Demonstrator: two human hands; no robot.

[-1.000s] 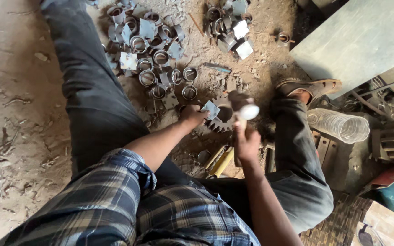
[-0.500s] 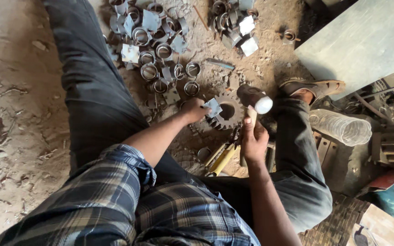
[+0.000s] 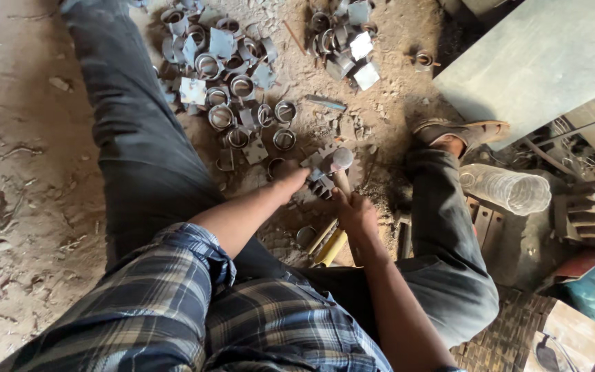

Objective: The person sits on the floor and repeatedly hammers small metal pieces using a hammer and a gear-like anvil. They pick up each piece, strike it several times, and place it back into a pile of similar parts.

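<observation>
I see my blue plaid shirt (image 3: 173, 317) with rolled sleeves, dark grey trousers (image 3: 132, 138), and a brown sandal (image 3: 463, 129)

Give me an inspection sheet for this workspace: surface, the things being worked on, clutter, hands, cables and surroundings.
Surface: bare dirt floor, dusty, with debris.
Job's things: hammer with its head down on a small metal piece, which lies on a toothed gear.
Clutter: two heaps of metal ring clamps, a large one and a smaller one; yellow-handled tools between the legs; clear plastic bottle.
Hands: left hand steadies the piece; right hand grips the hammer handle.
Cables: nothing seen for certain.
Surroundings: grey slab, large gear, sandalled foot.
</observation>
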